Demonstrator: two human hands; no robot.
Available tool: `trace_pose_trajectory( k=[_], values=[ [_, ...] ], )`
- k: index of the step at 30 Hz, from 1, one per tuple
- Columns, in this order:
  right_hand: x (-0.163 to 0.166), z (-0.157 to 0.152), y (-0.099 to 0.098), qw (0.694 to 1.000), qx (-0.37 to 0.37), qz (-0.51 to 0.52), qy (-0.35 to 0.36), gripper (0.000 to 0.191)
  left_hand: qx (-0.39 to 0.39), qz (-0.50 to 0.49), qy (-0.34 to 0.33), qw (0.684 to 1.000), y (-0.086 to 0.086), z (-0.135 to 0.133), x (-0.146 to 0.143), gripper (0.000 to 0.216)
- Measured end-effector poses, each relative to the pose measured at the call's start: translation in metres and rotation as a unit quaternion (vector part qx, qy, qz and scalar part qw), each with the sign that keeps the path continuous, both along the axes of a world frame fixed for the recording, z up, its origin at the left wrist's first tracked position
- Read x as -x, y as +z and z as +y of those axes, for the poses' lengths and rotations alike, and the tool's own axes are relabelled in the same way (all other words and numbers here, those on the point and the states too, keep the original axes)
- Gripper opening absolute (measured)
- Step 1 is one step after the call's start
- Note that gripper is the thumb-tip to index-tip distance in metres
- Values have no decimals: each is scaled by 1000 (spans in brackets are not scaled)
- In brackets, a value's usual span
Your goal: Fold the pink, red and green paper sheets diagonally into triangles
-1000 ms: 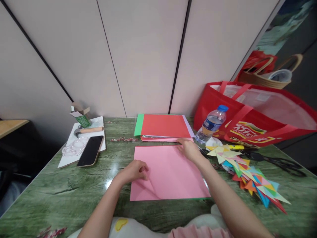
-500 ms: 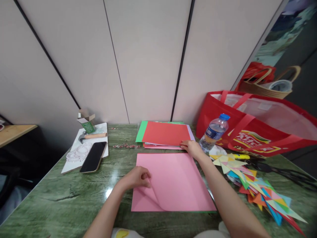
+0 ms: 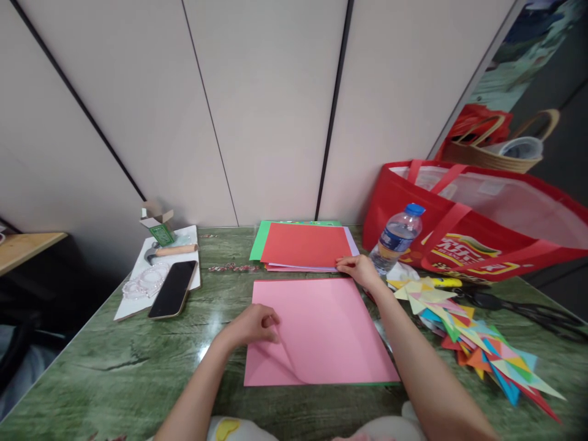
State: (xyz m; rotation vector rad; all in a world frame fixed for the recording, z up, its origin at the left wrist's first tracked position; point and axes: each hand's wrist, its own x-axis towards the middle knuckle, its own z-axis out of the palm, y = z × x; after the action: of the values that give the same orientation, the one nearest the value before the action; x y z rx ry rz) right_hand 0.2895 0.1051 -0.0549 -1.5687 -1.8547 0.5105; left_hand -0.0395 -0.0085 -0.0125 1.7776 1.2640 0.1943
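Note:
A large pink sheet of paper [image 3: 321, 331] lies flat in front of me, its lower left part lifted in a curl. My left hand [image 3: 255, 324] pinches that raised left edge, fingers curled. Another pink surface shows beneath it, with a thin green edge at the front. Behind lies a stack of coloured paper [image 3: 305, 245], red on top, with green, purple and pink sheets sticking out. The fingers of my right hand [image 3: 359, 269] are closed at the stack's front right corner.
On the left, a phone [image 3: 174, 289], a hammer [image 3: 171, 250], clear coiled tubing [image 3: 147, 282] and a small green box [image 3: 160, 229] rest on a white board. Right are a water bottle [image 3: 397, 239], a red bag [image 3: 459, 226], folded paper pieces [image 3: 482, 343] and black scissors [image 3: 519, 312].
The view has shifted slightly. My right hand has moved a little at the corner of the stack; my left hand keeps its pinch on the pink sheet.

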Motion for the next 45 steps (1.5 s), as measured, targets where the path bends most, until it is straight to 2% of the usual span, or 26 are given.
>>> trace_pose_trajectory(
  k=[8,11,25,31,35,40,45],
  values=[
    [8,-4,4,989,-101,67,-87,24,0,-1,9,1000,-2,1,1,38],
    [9,-5,7,983,-122,99,-100,24,-2,-1,9,1000,-2,1,0,40],
    [8,-9,1,980,-49,180,-74,33,-7,9,9,1000,1,0,-2,43],
    [9,-10,6,983,-58,143,-104,25,-12,13,9,1000,3,-1,-3,42],
    [7,-8,3,985,-63,110,-120,23,-15,17,5,1000,3,-1,-3,41],
    [4,-6,-9,990,-51,99,-88,27,-19,20,5,1000,1,-1,-3,42],
    [1,-2,-12,989,-81,94,-86,30,-20,22,2,1000,1,0,-2,41]
  ],
)
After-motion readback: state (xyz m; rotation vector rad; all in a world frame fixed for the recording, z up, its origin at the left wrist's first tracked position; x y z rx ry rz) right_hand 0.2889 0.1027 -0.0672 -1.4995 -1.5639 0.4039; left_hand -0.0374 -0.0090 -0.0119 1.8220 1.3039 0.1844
